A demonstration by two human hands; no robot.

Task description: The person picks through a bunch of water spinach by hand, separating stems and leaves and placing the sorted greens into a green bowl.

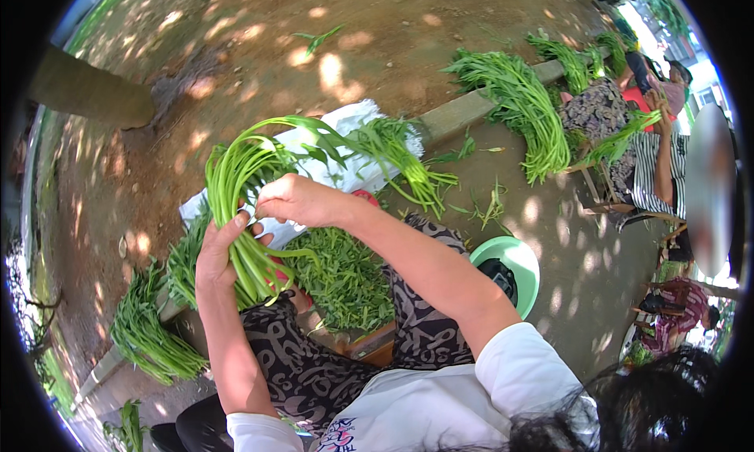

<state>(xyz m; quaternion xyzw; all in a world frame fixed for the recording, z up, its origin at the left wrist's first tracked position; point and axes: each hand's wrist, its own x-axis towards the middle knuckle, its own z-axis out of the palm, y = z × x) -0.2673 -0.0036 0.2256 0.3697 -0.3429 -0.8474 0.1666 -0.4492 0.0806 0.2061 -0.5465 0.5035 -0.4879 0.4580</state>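
Observation:
My left hand [219, 249] is wrapped around a bundle of long green leafy-vegetable stems [227, 181], likely water spinach. The stems arch up and over to the right, and their cut ends point down towards my lap. Close against the bundle, beside the left thumb, my right hand [297, 200] has its fingers bent together. Whatever those fingertips pinch is too small and hidden to tell. Below both hands, between my knees, lies a heap of loose green leaves [341, 281]. Another bunch of stems [406, 160] rests on a white woven sheet [347, 119] beyond my hands.
A pale green basin [527, 263] with a dark object [499, 275] in it stands right of my knee. Bunches of greens [150, 334] lie along a concrete kerb [459, 116], with a larger pile [518, 110] farther right. Seated people are at right, one holding greens [624, 137]. A tree trunk [88, 90] rises at left.

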